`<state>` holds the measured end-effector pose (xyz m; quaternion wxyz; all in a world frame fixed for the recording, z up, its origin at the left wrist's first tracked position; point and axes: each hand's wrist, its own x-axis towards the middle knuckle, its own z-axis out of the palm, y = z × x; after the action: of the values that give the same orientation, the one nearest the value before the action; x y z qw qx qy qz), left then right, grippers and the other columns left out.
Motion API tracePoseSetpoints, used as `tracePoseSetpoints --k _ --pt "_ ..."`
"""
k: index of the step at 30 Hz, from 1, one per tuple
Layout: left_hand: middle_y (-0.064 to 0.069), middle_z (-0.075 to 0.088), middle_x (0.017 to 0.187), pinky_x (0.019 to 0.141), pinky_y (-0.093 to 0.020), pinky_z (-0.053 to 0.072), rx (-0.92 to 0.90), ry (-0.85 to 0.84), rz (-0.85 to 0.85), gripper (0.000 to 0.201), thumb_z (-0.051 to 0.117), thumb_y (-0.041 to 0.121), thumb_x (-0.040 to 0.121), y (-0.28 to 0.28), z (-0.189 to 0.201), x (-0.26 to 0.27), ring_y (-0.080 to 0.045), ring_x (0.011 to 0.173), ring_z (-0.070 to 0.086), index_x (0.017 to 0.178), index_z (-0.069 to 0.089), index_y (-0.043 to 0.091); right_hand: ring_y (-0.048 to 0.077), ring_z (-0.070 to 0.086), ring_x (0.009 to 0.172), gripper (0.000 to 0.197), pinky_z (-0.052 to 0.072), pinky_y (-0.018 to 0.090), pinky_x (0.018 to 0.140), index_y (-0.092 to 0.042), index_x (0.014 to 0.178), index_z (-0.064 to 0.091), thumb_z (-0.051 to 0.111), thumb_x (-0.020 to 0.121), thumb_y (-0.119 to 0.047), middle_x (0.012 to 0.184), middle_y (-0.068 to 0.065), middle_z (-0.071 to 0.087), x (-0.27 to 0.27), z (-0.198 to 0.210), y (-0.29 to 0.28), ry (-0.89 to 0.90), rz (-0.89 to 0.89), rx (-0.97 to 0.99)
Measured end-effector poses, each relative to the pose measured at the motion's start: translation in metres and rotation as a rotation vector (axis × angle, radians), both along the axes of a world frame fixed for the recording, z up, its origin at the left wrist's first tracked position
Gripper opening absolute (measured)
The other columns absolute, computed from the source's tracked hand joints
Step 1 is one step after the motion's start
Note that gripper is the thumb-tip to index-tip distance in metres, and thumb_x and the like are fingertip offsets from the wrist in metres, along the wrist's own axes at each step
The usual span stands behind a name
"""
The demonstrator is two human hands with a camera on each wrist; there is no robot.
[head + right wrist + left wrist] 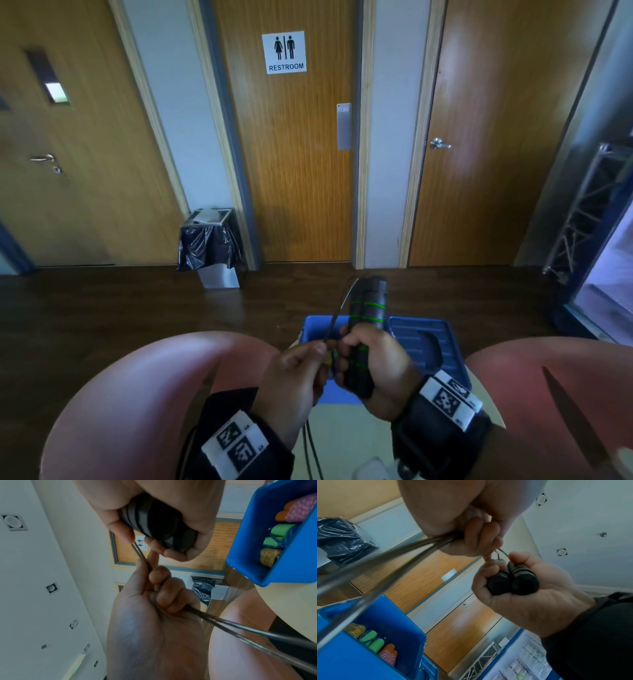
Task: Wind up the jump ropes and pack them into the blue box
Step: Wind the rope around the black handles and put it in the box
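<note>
My right hand (376, 359) grips the two black jump-rope handles (368, 308) side by side, upright, their green rings showing. The thin dark rope (337, 315) loops from the handle tops down to my left hand (301, 363), which pinches it just left of the handles; the rest hangs below. In the left wrist view the strands (385, 563) run out of my left fist. The blue box (317, 327) stands open right behind my hands. It holds wound ropes with green handles (371, 641) and a pink one (388, 655).
The box's blue lid (428, 346) lies to its right on a small beige round table (342, 435). My knees in pink trousers flank the table. A bin with a black bag (209, 246) stands by the restroom door, and a metal truss (582, 212) at the right.
</note>
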<state>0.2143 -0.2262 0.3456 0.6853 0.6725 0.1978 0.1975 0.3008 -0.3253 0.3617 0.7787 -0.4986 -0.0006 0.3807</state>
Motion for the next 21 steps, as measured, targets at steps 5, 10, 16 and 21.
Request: tracePoseSetpoints --k 5,10,16,21 --pt "-0.008 0.038 0.051 0.039 -0.018 0.021 -0.123 0.019 0.013 0.037 0.053 0.013 0.099 0.009 -0.009 -0.007 -0.013 0.04 0.028 0.071 0.06 -0.01 0.023 0.045 0.048 0.015 0.037 0.033 0.055 -0.007 0.072 0.049 0.048 0.086 -0.003 0.055 0.008 0.047 0.0 0.011 0.02 0.028 -0.186 0.053" --pt "-0.006 0.04 0.05 0.041 -0.019 0.018 -0.237 0.027 -0.078 0.039 0.051 0.015 0.099 0.013 -0.014 -0.011 -0.013 0.041 0.026 0.063 0.065 0.01 0.025 0.051 0.052 0.009 0.041 0.033 0.055 -0.004 0.085 0.052 0.046 0.087 -0.011 0.065 0.013 0.052 -0.007 0.019 0.027 0.064 -0.165 0.146" --pt "-0.007 0.043 0.048 0.04 -0.019 0.021 -0.192 0.005 -0.137 0.042 0.052 0.014 0.099 0.015 -0.015 -0.013 -0.013 0.039 0.027 0.06 0.068 0.011 0.024 0.048 0.062 0.009 0.041 0.037 0.065 -0.01 0.093 0.046 0.042 0.086 -0.007 0.072 0.009 0.049 -0.011 0.014 0.033 0.078 -0.21 0.343" --pt "-0.007 0.041 0.048 0.04 -0.018 0.021 -0.202 -0.014 -0.188 0.04 0.049 0.013 0.1 0.015 -0.01 -0.017 -0.013 0.04 0.026 0.064 0.067 0.007 0.026 0.048 0.065 0.014 0.043 0.038 0.066 -0.009 0.096 0.047 0.042 0.082 -0.007 0.074 0.012 0.049 -0.016 0.017 0.034 0.062 -0.215 0.4"
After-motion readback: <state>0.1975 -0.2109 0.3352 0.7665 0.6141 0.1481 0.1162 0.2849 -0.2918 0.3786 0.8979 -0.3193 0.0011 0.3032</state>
